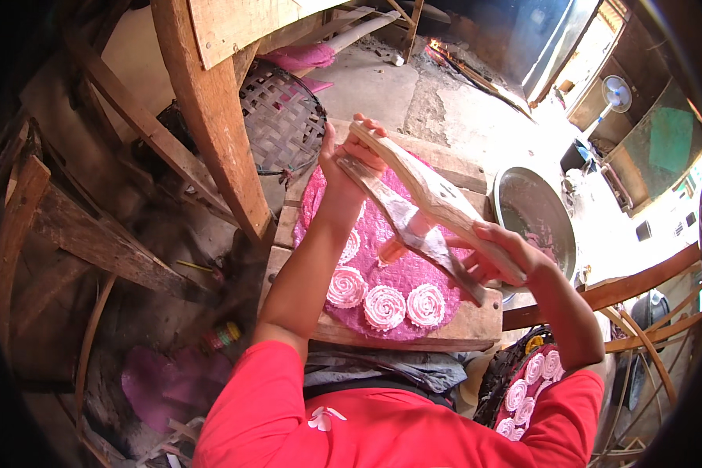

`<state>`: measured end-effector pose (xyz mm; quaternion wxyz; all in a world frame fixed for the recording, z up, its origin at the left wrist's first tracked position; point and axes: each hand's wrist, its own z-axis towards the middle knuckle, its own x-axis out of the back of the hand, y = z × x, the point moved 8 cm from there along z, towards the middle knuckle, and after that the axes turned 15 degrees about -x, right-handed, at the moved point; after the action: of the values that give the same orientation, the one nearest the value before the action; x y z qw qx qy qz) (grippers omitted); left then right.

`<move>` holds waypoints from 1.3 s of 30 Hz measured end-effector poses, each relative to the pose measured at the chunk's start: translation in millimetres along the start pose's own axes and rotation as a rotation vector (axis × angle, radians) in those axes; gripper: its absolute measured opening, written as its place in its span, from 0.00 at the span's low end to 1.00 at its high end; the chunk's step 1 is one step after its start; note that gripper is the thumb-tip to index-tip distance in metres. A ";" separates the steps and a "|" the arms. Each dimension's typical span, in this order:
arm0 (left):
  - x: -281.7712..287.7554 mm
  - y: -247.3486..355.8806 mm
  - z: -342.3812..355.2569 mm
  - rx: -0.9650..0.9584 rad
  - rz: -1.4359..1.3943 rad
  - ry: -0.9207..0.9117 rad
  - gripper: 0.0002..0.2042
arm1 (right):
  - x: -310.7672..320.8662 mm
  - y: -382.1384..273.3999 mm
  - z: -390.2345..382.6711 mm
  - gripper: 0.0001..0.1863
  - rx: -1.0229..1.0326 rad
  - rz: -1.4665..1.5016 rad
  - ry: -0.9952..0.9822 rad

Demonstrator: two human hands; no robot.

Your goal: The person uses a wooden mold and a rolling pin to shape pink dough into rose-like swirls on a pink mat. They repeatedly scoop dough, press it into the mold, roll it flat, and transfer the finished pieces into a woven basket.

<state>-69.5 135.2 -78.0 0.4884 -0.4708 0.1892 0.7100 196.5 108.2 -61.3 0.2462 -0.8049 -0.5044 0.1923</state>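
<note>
With both arms raised in front of me, I grip a wooden hand press (433,191) made of two long bars, with a short tube (391,251) pointing down from its middle. My left hand (356,152) is closed round the far left ends of the bars. At the near right ends, my right hand (507,253) wraps round them. Below the press lies a pink sheet (382,292) on a low wooden table (476,316). Along the sheet's near side sit pale pink dough spirals (384,307); the press and my left arm hide part of the sheet.
A large metal basin (534,222) with pink residue stands right of the table. Close by my right elbow, a dark basket (507,390) holds more spirals. A wooden post (218,125) rises at the left, beside a woven tray (281,117). A fire (441,54) burns at the back.
</note>
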 end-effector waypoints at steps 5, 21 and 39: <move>-25.1 -0.9 6.1 -0.016 -0.023 -0.001 0.19 | -2.9 -18.0 -24.8 0.39 0.054 -0.100 0.170; -37.7 -7.7 5.9 -0.018 0.022 0.052 0.20 | -14.4 -22.1 -47.4 0.35 0.081 -0.139 0.262; -16.6 28.8 -15.6 -0.093 0.031 -0.031 0.15 | -46.2 23.4 63.3 0.39 0.294 0.288 -0.425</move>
<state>-85.8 102.3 -76.9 0.4576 -0.4790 0.1557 0.7327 158.6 70.4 -123.3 0.2191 -0.7656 -0.3918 0.4608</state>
